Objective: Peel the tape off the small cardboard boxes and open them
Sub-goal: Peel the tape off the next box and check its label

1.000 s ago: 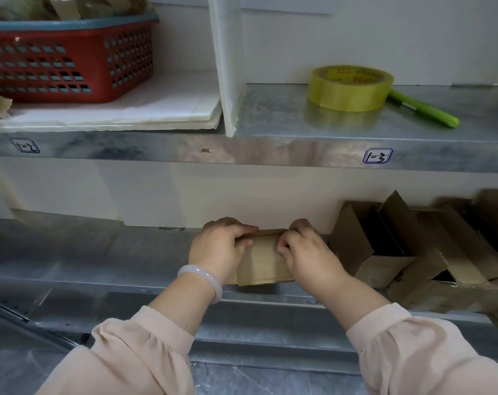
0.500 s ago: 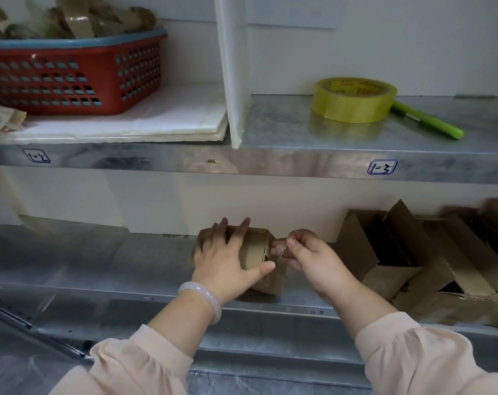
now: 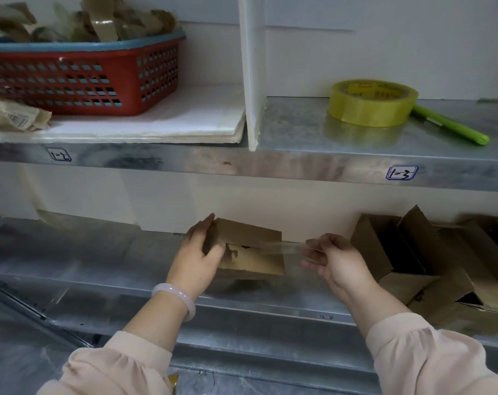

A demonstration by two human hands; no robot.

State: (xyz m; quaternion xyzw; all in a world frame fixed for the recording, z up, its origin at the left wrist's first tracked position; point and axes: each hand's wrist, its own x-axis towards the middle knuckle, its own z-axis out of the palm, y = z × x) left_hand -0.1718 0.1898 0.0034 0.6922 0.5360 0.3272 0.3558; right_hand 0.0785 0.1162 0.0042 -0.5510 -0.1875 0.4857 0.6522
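Observation:
A small brown cardboard box [image 3: 250, 246] stands on the lower metal shelf [image 3: 85, 252], its top seam split a little. My left hand [image 3: 199, 252] grips the box's left end, thumb on the front face. A clear strip of tape [image 3: 292, 248] stretches from the box's right side to my right hand [image 3: 333, 260], which pinches its free end a short way right of the box.
Several opened cardboard boxes [image 3: 430, 260] lie at the right of the lower shelf. On the upper shelf stand a red basket [image 3: 82, 78] full of peeled tape scraps, a white divider [image 3: 250, 69], a yellow tape roll [image 3: 370, 102] and a green pen [image 3: 450, 126].
My right hand has pulled away to the right, drawing the tape strip off the box. My left hand shifted from the box's top to its left end, and the box turned.

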